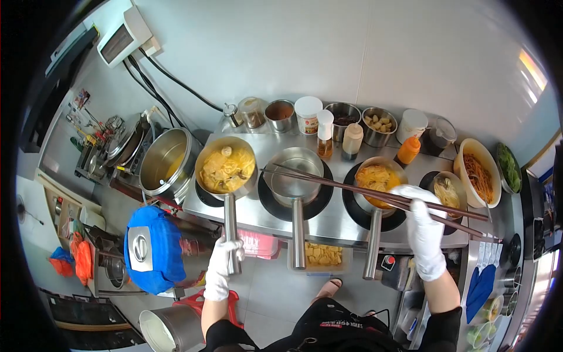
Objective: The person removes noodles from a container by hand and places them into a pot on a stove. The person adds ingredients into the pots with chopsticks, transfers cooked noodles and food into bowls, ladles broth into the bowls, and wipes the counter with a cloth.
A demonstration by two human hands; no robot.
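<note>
My left hand (pixel 224 264), in a white glove, is closed round the handle of the leftmost saucepan (pixel 201 157), which holds yellow food in broth. White-gloved too, my right hand (pixel 423 234) grips long dark chopsticks (pixel 340 184) that reach left across the pans. Their tips lie over the second saucepan (pixel 297 176), which looks to have only clear liquid or nothing in it. Under the chopsticks stands a third saucepan (pixel 378 176) with orange-yellow food. A fourth pan (pixel 460 186) with noodles is to the right of it.
Behind the burners stand bottles, tubs and an orange squeeze bottle (pixel 408 151). A beige bowl of shredded orange food (pixel 494 198) is at the right. Left are a large steel pot (pixel 153 161) and a blue-covered container (pixel 167 246). A yellow-filled tray (pixel 319 271) sits below the counter.
</note>
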